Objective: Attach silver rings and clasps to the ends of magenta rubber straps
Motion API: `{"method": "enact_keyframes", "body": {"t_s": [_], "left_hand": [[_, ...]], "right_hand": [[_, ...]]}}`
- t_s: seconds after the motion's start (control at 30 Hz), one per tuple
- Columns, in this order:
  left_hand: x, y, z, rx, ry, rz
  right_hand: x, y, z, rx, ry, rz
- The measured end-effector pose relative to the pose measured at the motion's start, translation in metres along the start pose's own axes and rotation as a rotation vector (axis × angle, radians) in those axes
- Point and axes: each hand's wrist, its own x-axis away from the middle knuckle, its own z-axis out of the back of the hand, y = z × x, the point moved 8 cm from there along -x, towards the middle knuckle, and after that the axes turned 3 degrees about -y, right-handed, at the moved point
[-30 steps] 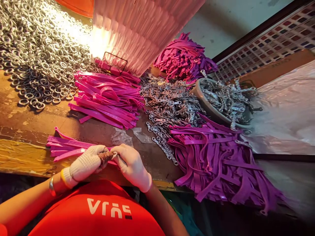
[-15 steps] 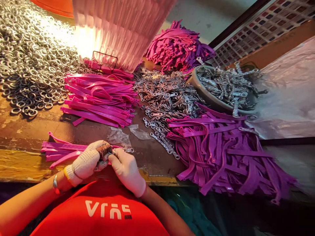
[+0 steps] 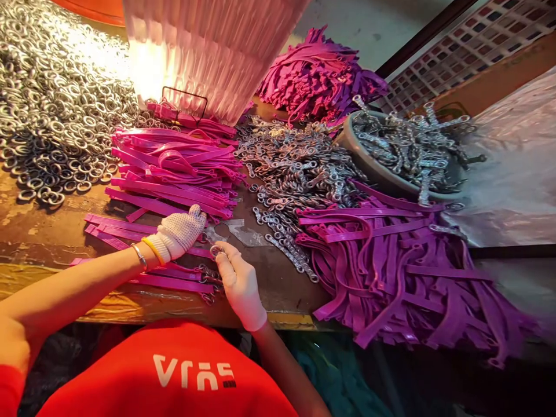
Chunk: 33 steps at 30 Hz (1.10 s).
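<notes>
The right hand (image 3: 240, 286) pinches a ring (image 3: 215, 251). The left hand (image 3: 179, 234) is by pink straps (image 3: 176, 164), its grip hard to tell. The red shirt (image 3: 130, 382) has unclear white letters (image 3: 198, 377).

Left hand (image 3: 181, 233) is pulling away from the right hand (image 3: 238, 285) now. It's reaching up to the pink strap pile (image 3: 180, 191).

A metal ring (image 3: 216, 251) sits in the right fingers (image 3: 232, 256); loose pink straps (image 3: 178, 283) lie on the tabletop (image 3: 269, 289), small metal links (image 3: 211, 275) at their right ends.
</notes>
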Motion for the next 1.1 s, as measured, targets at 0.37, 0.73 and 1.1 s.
{"method": "enact_keyframes", "body": {"t_s": [0.37,0.73,1.1], "left_hand": [[0.078,-0.011,0.007,0.757,-0.154,0.074],[0.114,-0.005,0.0,0.322,-0.057,-0.14],[0.118,-0.016,-0.014,0.432,0.0,-0.148]], "right_hand": [[-0.012,-0.043,-0.008,0.209,-0.061,0.296],[0.009,-0.075,-0.044,0.929,-0.093,0.556],[0.003,-0.049,-0.045,0.772,-0.425,0.213]]}}
